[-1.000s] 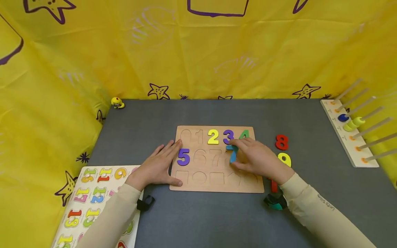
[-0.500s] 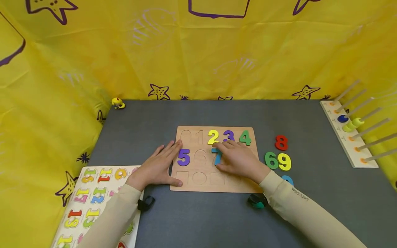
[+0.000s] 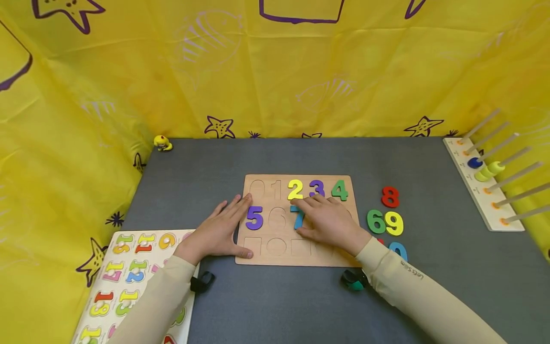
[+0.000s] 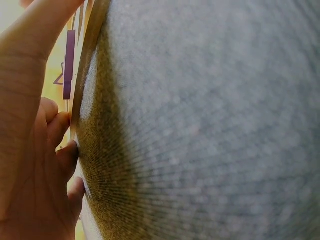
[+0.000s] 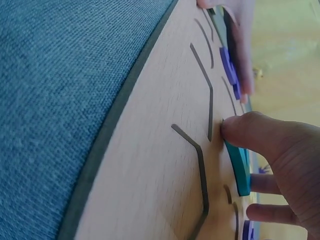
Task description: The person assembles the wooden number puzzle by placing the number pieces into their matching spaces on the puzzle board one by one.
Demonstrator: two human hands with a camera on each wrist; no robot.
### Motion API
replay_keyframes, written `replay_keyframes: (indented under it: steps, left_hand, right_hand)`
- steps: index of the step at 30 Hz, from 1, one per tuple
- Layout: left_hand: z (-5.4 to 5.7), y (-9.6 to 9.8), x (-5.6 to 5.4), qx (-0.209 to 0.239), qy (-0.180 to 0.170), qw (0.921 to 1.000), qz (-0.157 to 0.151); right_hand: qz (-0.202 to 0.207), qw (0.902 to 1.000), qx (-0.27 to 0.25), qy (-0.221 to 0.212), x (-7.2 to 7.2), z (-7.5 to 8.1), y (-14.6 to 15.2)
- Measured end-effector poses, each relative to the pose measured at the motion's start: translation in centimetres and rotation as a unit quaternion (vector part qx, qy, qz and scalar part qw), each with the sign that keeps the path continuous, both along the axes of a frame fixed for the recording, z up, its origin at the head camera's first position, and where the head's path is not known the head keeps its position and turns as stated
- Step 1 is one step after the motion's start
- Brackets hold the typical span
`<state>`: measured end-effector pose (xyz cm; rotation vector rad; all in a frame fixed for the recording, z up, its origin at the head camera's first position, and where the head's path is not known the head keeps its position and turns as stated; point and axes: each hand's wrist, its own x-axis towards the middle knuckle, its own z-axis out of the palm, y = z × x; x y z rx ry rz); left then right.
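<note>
A wooden number board (image 3: 266, 262) lies on the grey table. Set in its top row are a yellow 2 (image 3: 295, 189), a purple 3 (image 3: 317, 187) and a green 4 (image 3: 339, 190); a purple 5 (image 3: 254, 218) sits below at left. My right hand (image 3: 333, 222) pinches a blue 7 (image 3: 298, 218) over the 7 outline, and in the right wrist view the thumb is at one end of this blue 7 (image 5: 239, 167). My left hand (image 3: 219, 231) rests on the board's left edge with fingers straight, thumb at the lower corner.
Right of the board lie a red 8 (image 3: 390, 197), a green 6 (image 3: 375, 221), a yellow 9 (image 3: 394, 223) and a blue number (image 3: 398, 250) partly behind the sleeve. A second number puzzle (image 3: 100, 267) is at left, a peg counting board (image 3: 483, 191) at right.
My right hand has carried the blue 7 leftward from beside the 7 outline to over it, uncovering the green 4 and the pieces at right. The left hand has stayed put.
</note>
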<state>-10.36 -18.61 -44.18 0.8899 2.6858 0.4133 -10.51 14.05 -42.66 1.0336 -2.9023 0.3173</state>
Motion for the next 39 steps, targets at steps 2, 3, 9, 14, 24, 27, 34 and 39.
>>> replay_keyframes:
  steps: [2,3,9,14,24,27,34,39]
  left_hand:
    - [0.0,0.0,0.0,0.001,0.0,1.0,0.0]
    - [0.1,0.0,0.0,0.002,-0.001,1.0,0.0]
    - [0.1,0.1,0.0,0.007,0.0,1.0,0.001]
    - [0.1,0.0,0.0,0.008,0.001,1.0,-0.001]
    - [0.2,0.1,0.1,0.018,0.005,0.9998,-0.002]
    - [0.2,0.1,0.1,0.019,0.005,0.9998,-0.002]
    - [0.0,0.0,0.1,0.021,0.005,0.9998,0.0]
    - [-0.1,0.0,0.0,0.025,0.004,0.9997,0.0]
  right_hand:
    - [-0.001,1.0,0.002,-0.001,0.1,0.0,0.0]
    - [-0.002,1.0,0.003,-0.001,0.1,0.0,0.0]
    - [-0.011,0.9999,0.005,0.004,0.3,0.0,0.0]
    - [-0.02,0.9998,0.003,0.004,0.4,0.0,-0.1]
    - [-0.025,0.9996,-0.005,0.015,0.6,0.2,0.1]
    - [-0.024,0.9996,0.0,0.016,0.6,0.1,0.1]
    - [-0.023,0.9997,-0.002,-0.012,0.5,0.8,1.1]
    - [-0.03,0.999,-0.025,-0.024,0.3,2.4,4.3]
